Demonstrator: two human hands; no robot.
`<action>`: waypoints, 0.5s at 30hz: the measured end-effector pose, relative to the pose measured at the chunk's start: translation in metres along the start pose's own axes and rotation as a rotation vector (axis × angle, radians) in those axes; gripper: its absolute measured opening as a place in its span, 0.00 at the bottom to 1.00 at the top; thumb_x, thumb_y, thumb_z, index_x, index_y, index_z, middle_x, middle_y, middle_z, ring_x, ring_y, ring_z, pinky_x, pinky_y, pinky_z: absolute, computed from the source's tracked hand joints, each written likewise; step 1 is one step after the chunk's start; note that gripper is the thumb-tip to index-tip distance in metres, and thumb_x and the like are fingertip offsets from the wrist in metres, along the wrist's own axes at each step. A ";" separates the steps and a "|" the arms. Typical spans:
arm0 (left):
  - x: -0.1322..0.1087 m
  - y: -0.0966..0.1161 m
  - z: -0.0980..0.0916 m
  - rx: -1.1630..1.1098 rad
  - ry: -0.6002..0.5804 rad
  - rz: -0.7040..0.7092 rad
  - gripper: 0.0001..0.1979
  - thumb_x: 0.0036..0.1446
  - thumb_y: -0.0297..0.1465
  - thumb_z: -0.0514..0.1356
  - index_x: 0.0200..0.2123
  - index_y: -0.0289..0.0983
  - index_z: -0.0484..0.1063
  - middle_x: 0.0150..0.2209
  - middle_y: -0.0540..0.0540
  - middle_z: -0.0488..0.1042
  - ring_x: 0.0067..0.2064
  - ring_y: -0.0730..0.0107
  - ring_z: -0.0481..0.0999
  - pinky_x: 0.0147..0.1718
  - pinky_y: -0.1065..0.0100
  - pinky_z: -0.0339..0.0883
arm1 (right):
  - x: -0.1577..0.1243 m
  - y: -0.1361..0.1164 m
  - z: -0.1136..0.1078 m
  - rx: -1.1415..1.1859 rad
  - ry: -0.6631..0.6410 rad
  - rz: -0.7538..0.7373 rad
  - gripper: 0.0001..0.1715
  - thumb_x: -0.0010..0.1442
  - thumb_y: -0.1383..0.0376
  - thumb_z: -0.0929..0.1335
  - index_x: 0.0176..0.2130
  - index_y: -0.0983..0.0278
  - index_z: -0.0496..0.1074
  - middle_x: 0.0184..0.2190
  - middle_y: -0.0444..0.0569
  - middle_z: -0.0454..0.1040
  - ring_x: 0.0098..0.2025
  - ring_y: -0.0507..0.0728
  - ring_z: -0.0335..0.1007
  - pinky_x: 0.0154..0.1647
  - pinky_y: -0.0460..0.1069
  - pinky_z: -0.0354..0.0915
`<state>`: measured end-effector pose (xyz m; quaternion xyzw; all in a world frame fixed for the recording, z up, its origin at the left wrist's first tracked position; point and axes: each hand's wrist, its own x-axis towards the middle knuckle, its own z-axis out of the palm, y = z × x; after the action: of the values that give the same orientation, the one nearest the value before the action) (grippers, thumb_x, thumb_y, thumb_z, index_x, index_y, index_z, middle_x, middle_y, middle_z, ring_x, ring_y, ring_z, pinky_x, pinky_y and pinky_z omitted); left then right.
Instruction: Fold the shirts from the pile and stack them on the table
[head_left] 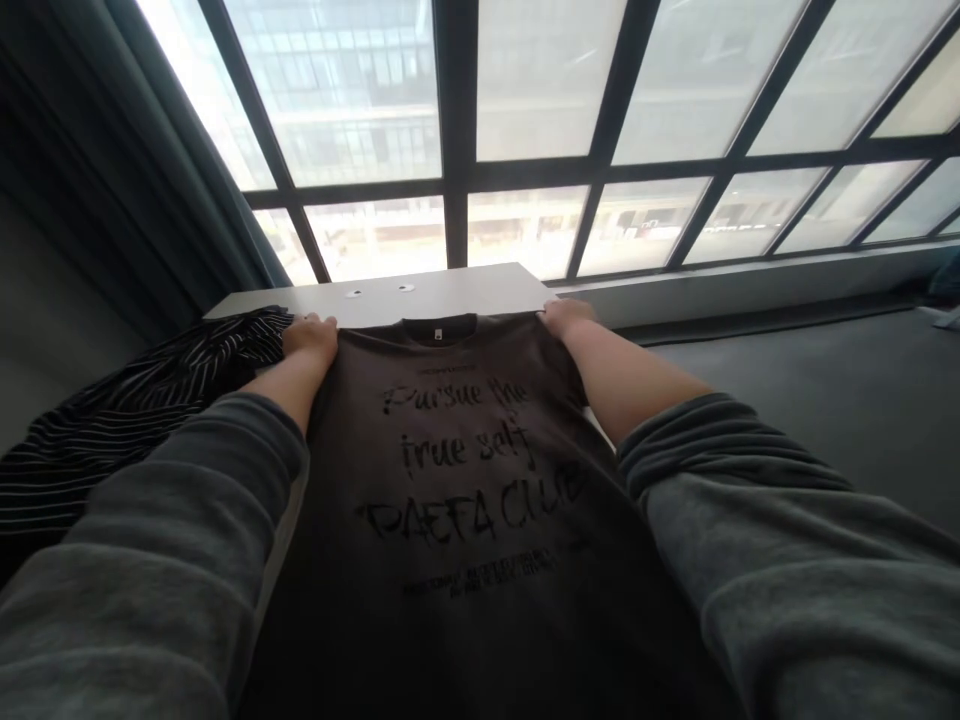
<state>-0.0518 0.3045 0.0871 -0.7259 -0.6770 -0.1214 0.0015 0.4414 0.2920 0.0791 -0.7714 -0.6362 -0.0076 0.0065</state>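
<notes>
Grey sleeves point(150, 560) nearest, one each side of frame, pushed up off the forearms, likely to keep cuffs clear of the cloth. Between them: brown t-shirt point(457, 480), front up, black print readable, spread flat along white table point(442, 292), lower part running out of view toward the body. Laid print-up and collar-far, so shoulders can be squared against far table edge. Left hand point(311, 335) on left shoulder of t-shirt, fingers closed down on the fabric, pinching or pressing, cannot tell which. Right hand point(566, 318) on right shoulder, same height, fingers curled over the cloth edge, holding it. Both hands level and wide apart, pulling the shoulder line taut and straight; collar with small label point(439, 327) sits midway between them. Striped garment point(142, 400), black with thin white lines, bunched at left, touching left hand side of t-shirt, hanging off table edge, shoved aside to leave room. Two small round marks point(380, 291) on bare table strip beyond collar. Farther: dark floor point(825, 380) right, curtain point(112, 150) left, big window point(525, 130) with dark bars, bright outside.
</notes>
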 end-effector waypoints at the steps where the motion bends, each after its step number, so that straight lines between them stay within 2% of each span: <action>1: -0.001 -0.003 0.020 0.033 -0.015 -0.060 0.22 0.68 0.39 0.54 0.52 0.29 0.76 0.57 0.24 0.71 0.62 0.36 0.60 0.55 0.42 0.57 | 0.002 -0.003 0.020 -0.001 -0.023 -0.002 0.30 0.74 0.51 0.59 0.62 0.66 0.73 0.62 0.65 0.72 0.63 0.70 0.68 0.61 0.59 0.64; 3: -0.004 -0.007 0.052 0.086 -0.050 -0.149 0.21 0.67 0.37 0.54 0.53 0.29 0.76 0.59 0.21 0.71 0.62 0.32 0.61 0.54 0.39 0.56 | 0.003 -0.007 0.051 0.000 -0.056 0.007 0.30 0.74 0.50 0.60 0.62 0.66 0.73 0.61 0.66 0.72 0.62 0.69 0.69 0.61 0.59 0.64; 5: -0.009 -0.010 0.070 0.121 -0.049 -0.187 0.22 0.67 0.36 0.54 0.56 0.30 0.74 0.61 0.20 0.69 0.63 0.30 0.60 0.55 0.36 0.53 | 0.004 -0.007 0.070 0.000 -0.073 0.037 0.32 0.74 0.49 0.59 0.62 0.67 0.72 0.60 0.68 0.72 0.61 0.70 0.70 0.60 0.59 0.65; 7: -0.013 -0.008 0.075 0.156 0.004 -0.158 0.22 0.67 0.35 0.53 0.59 0.30 0.72 0.64 0.20 0.66 0.64 0.30 0.59 0.56 0.34 0.50 | 0.004 -0.006 0.078 0.007 -0.062 0.079 0.36 0.74 0.46 0.59 0.64 0.69 0.70 0.59 0.70 0.72 0.60 0.71 0.70 0.59 0.61 0.66; 10: -0.018 0.005 0.069 0.172 0.027 -0.011 0.22 0.70 0.35 0.48 0.60 0.34 0.73 0.65 0.25 0.66 0.65 0.34 0.60 0.59 0.36 0.50 | 0.000 -0.002 0.076 0.012 0.039 0.077 0.42 0.73 0.42 0.56 0.67 0.70 0.66 0.63 0.71 0.67 0.63 0.74 0.66 0.59 0.64 0.65; 13: -0.021 0.027 0.069 0.140 -0.067 0.097 0.26 0.73 0.42 0.44 0.65 0.42 0.70 0.68 0.36 0.66 0.66 0.43 0.63 0.64 0.43 0.53 | -0.010 -0.006 0.067 -0.029 0.151 -0.119 0.38 0.74 0.45 0.56 0.65 0.69 0.69 0.68 0.69 0.62 0.67 0.75 0.58 0.64 0.68 0.60; 15: -0.023 0.041 0.078 0.123 -0.149 0.137 0.30 0.72 0.48 0.44 0.71 0.47 0.64 0.72 0.42 0.63 0.69 0.47 0.62 0.66 0.46 0.54 | -0.019 -0.016 0.066 -0.037 0.148 -0.306 0.36 0.74 0.47 0.56 0.63 0.67 0.72 0.68 0.65 0.63 0.68 0.73 0.58 0.70 0.68 0.54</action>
<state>0.0009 0.2919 0.0143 -0.7761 -0.6301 -0.0249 0.0039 0.4227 0.2777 0.0127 -0.6628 -0.7439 -0.0768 0.0379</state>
